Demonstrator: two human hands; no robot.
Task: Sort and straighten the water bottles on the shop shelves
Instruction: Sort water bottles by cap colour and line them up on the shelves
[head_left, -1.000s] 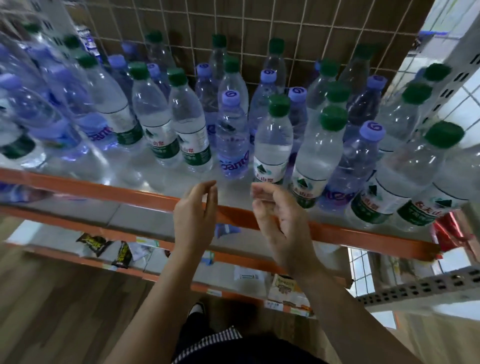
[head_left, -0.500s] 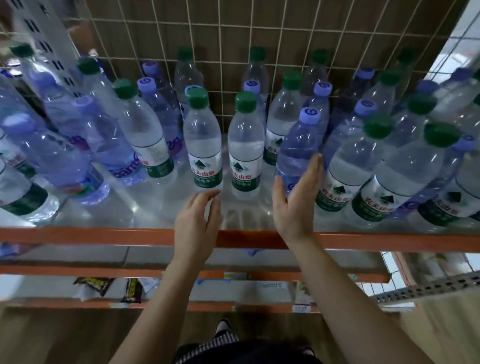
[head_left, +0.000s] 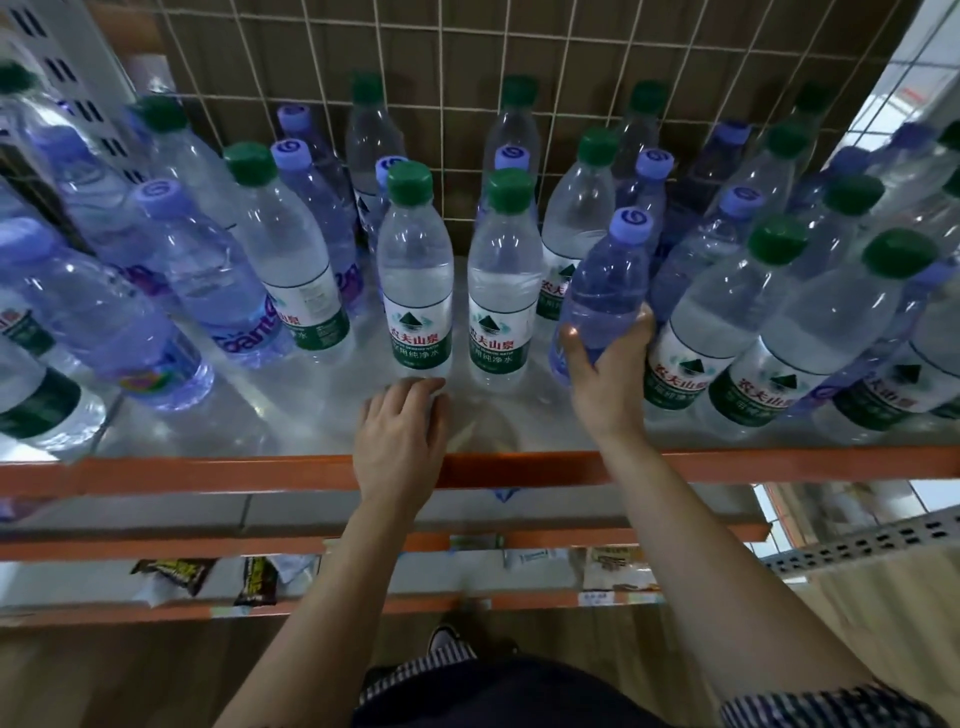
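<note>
Several water bottles stand mixed on the glossy shelf (head_left: 291, 415): clear ones with green caps and tinted ones with purple caps. My right hand (head_left: 605, 374) wraps around the lower part of a purple-cap bottle (head_left: 605, 280), which leans slightly right of centre. My left hand (head_left: 402, 436) rests open on the shelf with its fingertips at the base of a green-cap bottle (head_left: 415, 280). A second green-cap bottle (head_left: 501, 286) stands upright between the two hands.
An orange rail (head_left: 208, 475) edges the shelf front. A wire grid (head_left: 571, 62) backs the shelf. More bottles crowd the left (head_left: 171, 270) and right (head_left: 810, 332) sides. Lower shelves hold snack packets (head_left: 176, 574). A perforated metal post (head_left: 852, 543) stands at right.
My right hand has closed around the purple-cap bottle it was only touching. My left hand has moved forward to the base of the green-cap bottle. The view moved closer.
</note>
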